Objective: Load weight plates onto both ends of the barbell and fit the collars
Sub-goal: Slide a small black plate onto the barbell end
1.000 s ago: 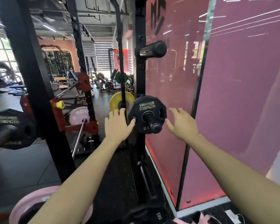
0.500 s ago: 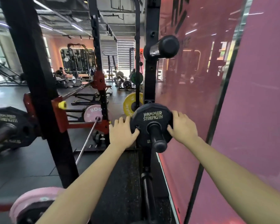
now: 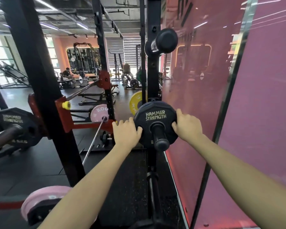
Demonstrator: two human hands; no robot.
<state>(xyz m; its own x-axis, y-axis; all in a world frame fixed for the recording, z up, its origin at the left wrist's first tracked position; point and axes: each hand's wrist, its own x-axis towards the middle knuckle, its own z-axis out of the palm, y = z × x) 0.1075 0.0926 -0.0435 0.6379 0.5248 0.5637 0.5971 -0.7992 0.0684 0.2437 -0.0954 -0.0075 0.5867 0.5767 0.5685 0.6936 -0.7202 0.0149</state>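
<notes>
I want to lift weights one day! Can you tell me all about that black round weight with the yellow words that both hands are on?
The small black plate is round with flat-cut edges and looks rubbery. Pale yellow letters on it read HAMMER STRENGTH. It stands upright, facing the camera, hung on a black storage peg that pokes through its middle hole from the dark rack post. The left hand grips its left edge and the right hand grips its right edge. A pink glass wall stands just beside it.
</notes>
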